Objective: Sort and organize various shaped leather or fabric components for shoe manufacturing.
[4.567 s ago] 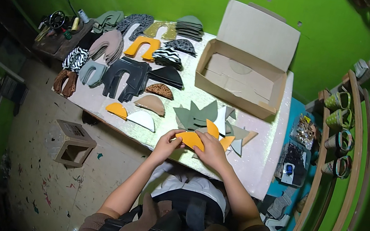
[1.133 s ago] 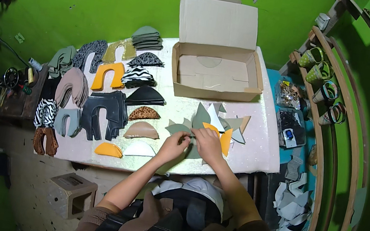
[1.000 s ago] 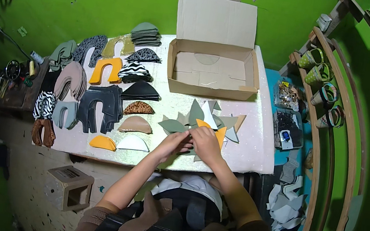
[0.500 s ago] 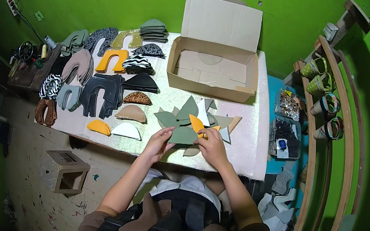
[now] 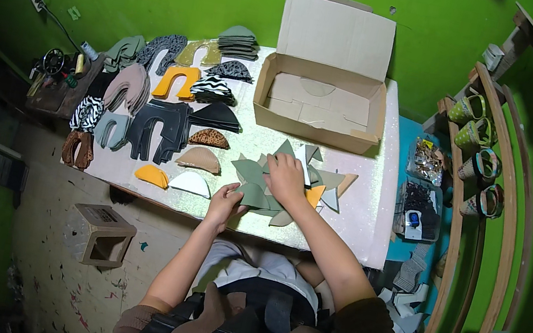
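A loose heap of pointed, curved-edge cut pieces covers the near right part of the table, mostly green [image 5: 248, 172], with orange [image 5: 314, 195], white and beige ones among them. At the heap's near left edge, my left hand [image 5: 224, 207] is closed on a green cut piece [image 5: 257, 196]. My right hand [image 5: 285, 179] reaches over the middle of the heap. Its curled fingertips pinch at another green piece, and the hand partly hides the pieces beneath.
Behind the heap stands an open cardboard box [image 5: 315, 129] with its lid up. Sorted stacks of half-round pieces [image 5: 199, 159] and U-shaped pieces [image 5: 158, 129] fill the table's left. Plastic tubs [image 5: 418, 210] and a wooden rack [image 5: 453, 254] with footwear stand at the right.
My right hand has moved off the orange piece, up and left onto the green pieces. My left hand still holds green material near the table's front. The whole view has shifted slightly.
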A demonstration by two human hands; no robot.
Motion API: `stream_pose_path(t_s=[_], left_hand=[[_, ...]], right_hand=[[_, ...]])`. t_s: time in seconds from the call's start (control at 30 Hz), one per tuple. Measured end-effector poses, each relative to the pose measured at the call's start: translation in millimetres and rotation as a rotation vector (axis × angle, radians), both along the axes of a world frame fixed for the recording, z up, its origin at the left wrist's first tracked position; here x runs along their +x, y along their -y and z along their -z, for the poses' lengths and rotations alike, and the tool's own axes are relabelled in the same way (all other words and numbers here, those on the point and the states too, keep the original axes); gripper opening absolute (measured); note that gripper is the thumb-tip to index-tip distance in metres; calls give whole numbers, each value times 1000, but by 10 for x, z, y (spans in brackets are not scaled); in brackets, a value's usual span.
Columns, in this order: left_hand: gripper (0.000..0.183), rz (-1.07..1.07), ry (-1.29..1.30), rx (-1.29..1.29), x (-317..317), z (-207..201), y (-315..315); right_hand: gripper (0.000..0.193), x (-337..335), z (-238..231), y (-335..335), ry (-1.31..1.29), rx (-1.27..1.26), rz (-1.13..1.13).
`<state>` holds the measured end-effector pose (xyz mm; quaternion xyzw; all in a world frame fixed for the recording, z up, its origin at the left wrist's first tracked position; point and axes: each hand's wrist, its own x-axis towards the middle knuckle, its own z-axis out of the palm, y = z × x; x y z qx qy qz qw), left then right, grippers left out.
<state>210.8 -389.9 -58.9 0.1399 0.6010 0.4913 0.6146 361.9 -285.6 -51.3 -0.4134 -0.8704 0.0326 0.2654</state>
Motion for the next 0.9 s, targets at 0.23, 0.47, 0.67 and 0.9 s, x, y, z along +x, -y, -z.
stream_pose_path(t_s=[0.23,0.47,0.67,0.9], left_hand=[[32,41,28,-36,-136,-84,54],[33,88,285,-75,-194,19,-8],[35,80,452,-31,-223,6,31],[45,53,535,-27,-237,27,31]], right_hand=[[9,-21,-270,41,-253,-51,38],[17,126,-503,238,-309,-556,-215],[21,125,-436,320,-569,-855,-408],[16,154,-72,244,-465,-1211,-259]])
